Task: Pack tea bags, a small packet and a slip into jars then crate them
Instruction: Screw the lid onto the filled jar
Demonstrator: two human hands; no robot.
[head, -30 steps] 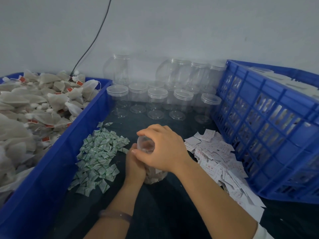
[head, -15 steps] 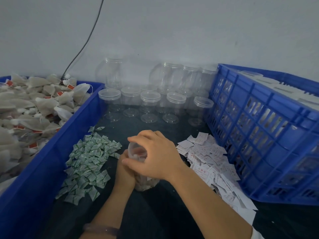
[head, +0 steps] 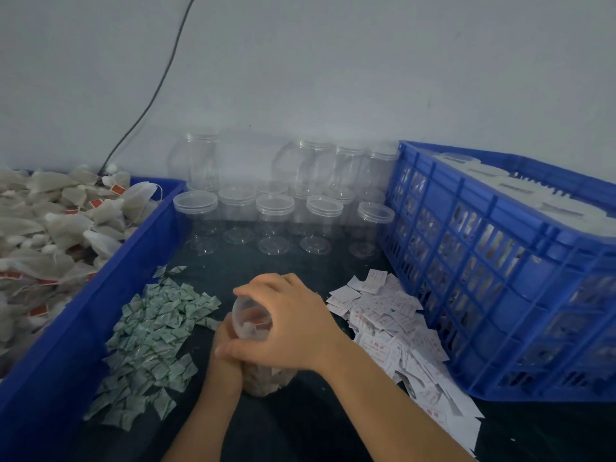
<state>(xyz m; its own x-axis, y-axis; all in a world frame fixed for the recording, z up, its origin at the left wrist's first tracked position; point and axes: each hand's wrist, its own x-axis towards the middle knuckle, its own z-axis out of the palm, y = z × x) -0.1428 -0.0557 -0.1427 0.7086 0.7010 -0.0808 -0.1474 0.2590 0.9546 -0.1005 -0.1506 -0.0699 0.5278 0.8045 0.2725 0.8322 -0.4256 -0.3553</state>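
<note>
Held: one clear jar point(head: 252, 323) with tea bags inside, upright on the dark table point(head: 300, 428) between two heaps
Right grip: right hand point(head: 290, 325) curls over the jar's rim, gripping it
Left grip: left hand point(head: 226, 358) wraps the jar's side, holding it
Empty jars point(head: 275, 211): five in front – more behind, uncountable
Containers: one tea-bag tub point(head: 83, 315), one blue crate point(head: 500, 261)
Writing: slips point(head: 390, 318) show red print – unreadable; green packets point(head: 153, 331) likewise

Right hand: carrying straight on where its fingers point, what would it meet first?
The right hand grips the jar; beyond it leftward, probably the blue bin wall, above the green packets. Depth unclear.
</note>
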